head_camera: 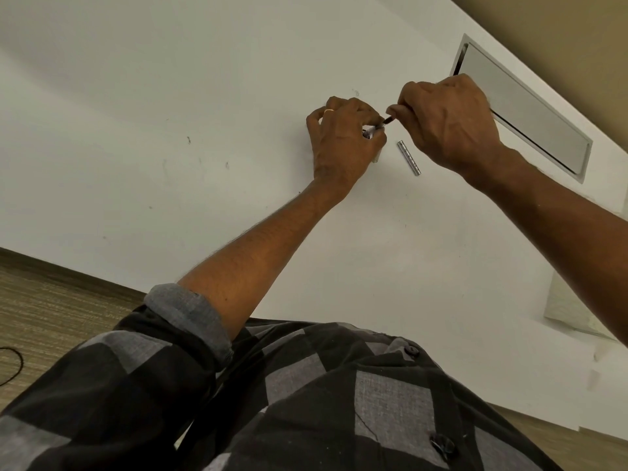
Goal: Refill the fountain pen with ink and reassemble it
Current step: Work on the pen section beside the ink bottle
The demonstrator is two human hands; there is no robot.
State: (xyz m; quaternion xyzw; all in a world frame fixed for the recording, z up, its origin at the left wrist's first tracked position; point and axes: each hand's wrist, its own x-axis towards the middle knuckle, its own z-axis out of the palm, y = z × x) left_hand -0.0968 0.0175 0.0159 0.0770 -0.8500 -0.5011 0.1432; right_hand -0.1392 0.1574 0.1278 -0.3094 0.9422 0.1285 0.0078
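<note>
**Ink risk at the tabletop's middle**

Spills are the worry from where I stand. Starting at the left, the left hand (343, 137) is cupped over something small and pale on the white tabletop (170, 96); I take it for the ink bottle, though the hand hides nearly all of it. Its fingers (368, 112) are curled in, pinching the lower end of the pen section (383, 124), a thin dark piece slanting up to the right. If that hand shifts, whatever it steadies could tip and blot the surface.

Next along, the right hand (448, 120) has thumb and forefinger pressed together on the section's upper end. Pull or twist too hard there and ink may spurt, or the slim piece may slip out of both grips.

Just below the right hand, apart from both, the silver barrel (409, 158) lies loose on the tabletop. It is round, so a nudge from a wrist could roll it away. Farther right sits a closed cable hatch (530, 113).
</note>
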